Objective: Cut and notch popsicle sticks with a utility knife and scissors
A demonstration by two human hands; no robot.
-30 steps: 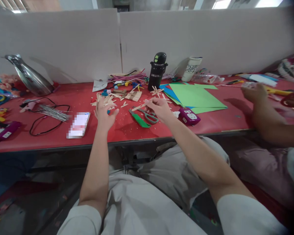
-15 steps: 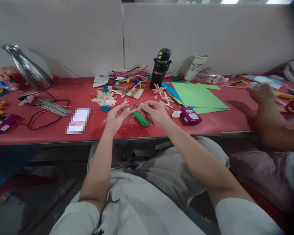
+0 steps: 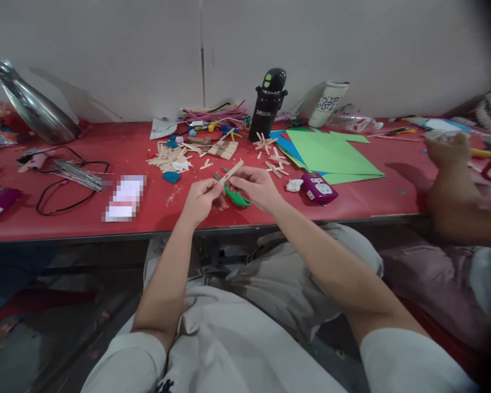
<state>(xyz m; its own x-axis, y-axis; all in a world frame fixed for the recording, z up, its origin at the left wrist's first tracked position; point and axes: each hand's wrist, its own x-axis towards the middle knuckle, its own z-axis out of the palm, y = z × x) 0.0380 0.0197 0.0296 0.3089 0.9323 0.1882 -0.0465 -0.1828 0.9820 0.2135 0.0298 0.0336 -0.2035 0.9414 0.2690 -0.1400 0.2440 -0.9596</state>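
Observation:
A wooden craft stick (image 3: 233, 170) slants up to the right between my two hands above the table. My left hand (image 3: 201, 201) pinches its lower end between thumb and fingers. My right hand (image 3: 256, 188) is closed on the stick from the other side, thumb and fingertips against it; its curled fingers are partly hidden. Just behind and below the hands lies a tool with a green handle (image 3: 238, 198) and metal tips, partly covered by my fingers. Beyond are a loose pile of craft sticks (image 3: 168, 159) and sticks joined in crossed shapes (image 3: 276, 163).
A black bottle (image 3: 268, 106) stands at the back. Green paper sheets (image 3: 335, 158), a purple box (image 3: 319, 189) and white tissue (image 3: 294, 185) lie to the right. A blurred phone (image 3: 126, 197) and metal wires (image 3: 77, 174) lie left. Another person's arm (image 3: 454, 185) rests at far right.
The craft stick has turned from nearly level to a steeper upward slant, its far end now above my right fingers. My left hand has shifted slightly right and closed more tightly. The view tilted slightly.

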